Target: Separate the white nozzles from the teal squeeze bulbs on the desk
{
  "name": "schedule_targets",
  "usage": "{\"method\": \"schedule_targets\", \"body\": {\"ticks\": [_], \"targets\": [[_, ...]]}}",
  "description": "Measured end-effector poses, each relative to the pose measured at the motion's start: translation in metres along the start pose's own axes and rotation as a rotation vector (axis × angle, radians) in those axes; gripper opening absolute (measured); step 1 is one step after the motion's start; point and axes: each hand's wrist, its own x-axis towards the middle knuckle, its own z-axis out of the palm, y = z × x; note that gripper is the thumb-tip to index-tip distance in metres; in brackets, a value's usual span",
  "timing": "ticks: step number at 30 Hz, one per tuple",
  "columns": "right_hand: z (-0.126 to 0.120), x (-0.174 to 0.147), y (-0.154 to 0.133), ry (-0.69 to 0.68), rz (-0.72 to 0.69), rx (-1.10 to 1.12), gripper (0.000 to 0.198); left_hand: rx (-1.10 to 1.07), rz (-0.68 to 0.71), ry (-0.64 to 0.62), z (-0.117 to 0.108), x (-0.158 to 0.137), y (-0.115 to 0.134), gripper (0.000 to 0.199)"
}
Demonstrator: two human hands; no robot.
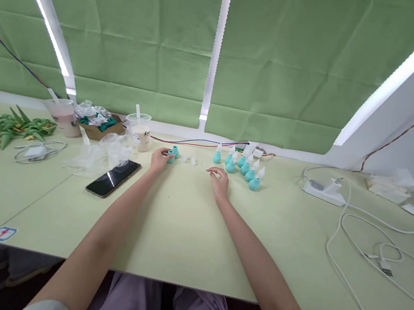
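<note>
My left hand (pixel 159 159) is closed around a small teal bulb (pixel 170 157), which has an open top and stands on the table. Right behind it is a second teal bulb (pixel 175 150). A few small white tips (pixel 193 161) lie between my two hands, along with tiny clear bits too small to make out. With its fingers apart and curved, my right hand (pixel 220 182) hovers beside those bits, and nothing shows in it. Just beyond the right hand stand several teal bulbs with white pointed tips (pixel 254 183), upright in a loose group.
To the left lie a phone (pixel 113 178), crumpled clear plastic bags (pixel 101 153), a cardboard box (pixel 101 132), two drink cups (pixel 141 130) and green plastic pieces (pixel 6 129). On the right are a power strip (pixel 324 192) and loose white cables (pixel 367 223). Thin wires run along the back wall.
</note>
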Motion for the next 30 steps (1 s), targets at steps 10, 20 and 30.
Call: {"method": "schedule_targets", "body": {"ticks": [10, 20, 30], "targets": [[0.0, 0.001, 0.0, -0.017, -0.023, 0.034, 0.025, -0.034, -0.007, -0.003, 0.001, -0.001, -0.003, 0.031], [-0.023, 0.024, -0.009, 0.357, -0.225, -0.381, 0.04, 0.056, 0.08, 0.041, -0.022, -0.008, -0.012, 0.058], [-0.062, 0.093, 0.007, -0.145, -0.222, -0.787, 0.031, 0.035, 0.153, 0.048, -0.038, -0.042, 0.004, 0.036]]}}
